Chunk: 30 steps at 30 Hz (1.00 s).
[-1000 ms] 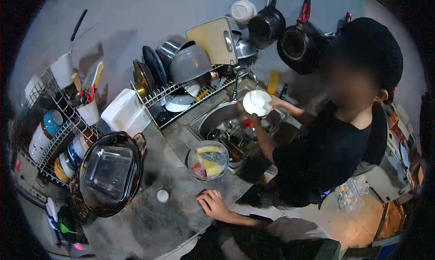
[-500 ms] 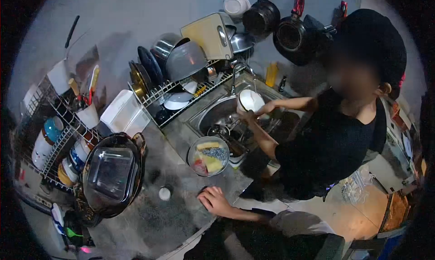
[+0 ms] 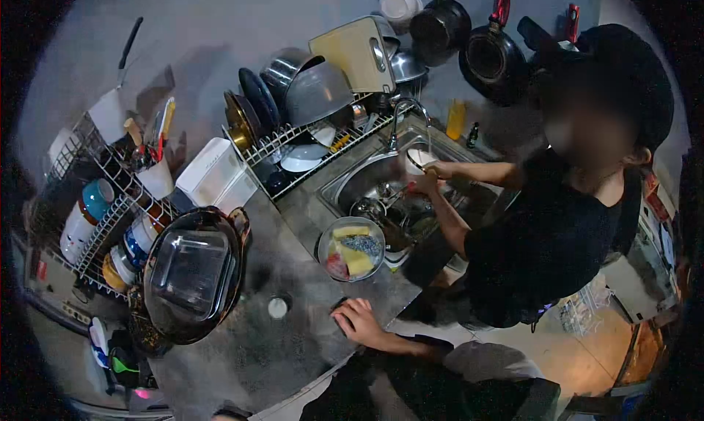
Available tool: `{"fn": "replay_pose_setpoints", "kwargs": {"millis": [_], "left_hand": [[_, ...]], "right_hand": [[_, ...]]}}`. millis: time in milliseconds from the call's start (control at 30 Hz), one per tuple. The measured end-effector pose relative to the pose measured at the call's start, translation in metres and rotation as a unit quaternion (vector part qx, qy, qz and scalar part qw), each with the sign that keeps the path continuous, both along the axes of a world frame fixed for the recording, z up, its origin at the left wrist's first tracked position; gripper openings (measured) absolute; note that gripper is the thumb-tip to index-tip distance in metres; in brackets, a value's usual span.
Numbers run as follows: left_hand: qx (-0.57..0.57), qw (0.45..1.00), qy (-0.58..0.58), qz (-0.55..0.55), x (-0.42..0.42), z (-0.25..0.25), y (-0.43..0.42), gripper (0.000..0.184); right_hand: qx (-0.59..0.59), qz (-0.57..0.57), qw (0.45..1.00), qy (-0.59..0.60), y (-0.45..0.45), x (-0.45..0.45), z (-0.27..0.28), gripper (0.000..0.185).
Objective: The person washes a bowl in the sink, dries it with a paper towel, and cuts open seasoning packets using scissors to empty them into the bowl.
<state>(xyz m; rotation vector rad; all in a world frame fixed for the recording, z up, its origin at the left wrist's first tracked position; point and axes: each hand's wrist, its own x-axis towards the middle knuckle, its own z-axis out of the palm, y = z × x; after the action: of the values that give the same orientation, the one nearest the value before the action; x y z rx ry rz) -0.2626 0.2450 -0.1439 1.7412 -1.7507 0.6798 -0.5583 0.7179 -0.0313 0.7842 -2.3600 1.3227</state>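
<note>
SINK | Co-worker's hands [image 3: 438, 171] draw together before the white bowl [image 3: 421, 158], its inside, facing the camera a second ago, now mostly hidden | BOTTOM EDGE | Unclear dark shape [image 3: 232, 414] enters view

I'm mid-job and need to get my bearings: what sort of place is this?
It looks like a kitchen, probably a home one, though that's a guess. A metal sink is set into the counter, a loaded wire dish rack stands beside it, and a frying pan hangs above.
</note>
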Motion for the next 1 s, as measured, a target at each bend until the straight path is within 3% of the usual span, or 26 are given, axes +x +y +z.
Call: {"fn": "replay_pose_setpoints", "kwargs": {"millis": [333,733,833,1000], "left_hand": [[0.037,0.997,-0.064,0.014,-0.055,-0.021,0.002,0.026],[0.064,0.972,-0.188,0.128,0.045,-0.025,0.005,0.024],[-0.167,0.952,-0.252,0.046,0.048,-0.028,0.008,0.019],[-0.1,0.973,-0.207,0.018,0.04,-0.002,0.032,0.017]], "right_hand": [[-0.02,-0.009,1.0,0.008,-0.001,-0.001,-0.01,0.009],[-0.016,-0.014,1.0,-0.01,0.002,0.0,0.002,0.01],[-0.032,-0.008,0.999,-0.013,0.001,-0.001,-0.001,0.009],[-0.023,-0.009,1.0,-0.02,0.002,-0.001,0.001,0.009]]}}
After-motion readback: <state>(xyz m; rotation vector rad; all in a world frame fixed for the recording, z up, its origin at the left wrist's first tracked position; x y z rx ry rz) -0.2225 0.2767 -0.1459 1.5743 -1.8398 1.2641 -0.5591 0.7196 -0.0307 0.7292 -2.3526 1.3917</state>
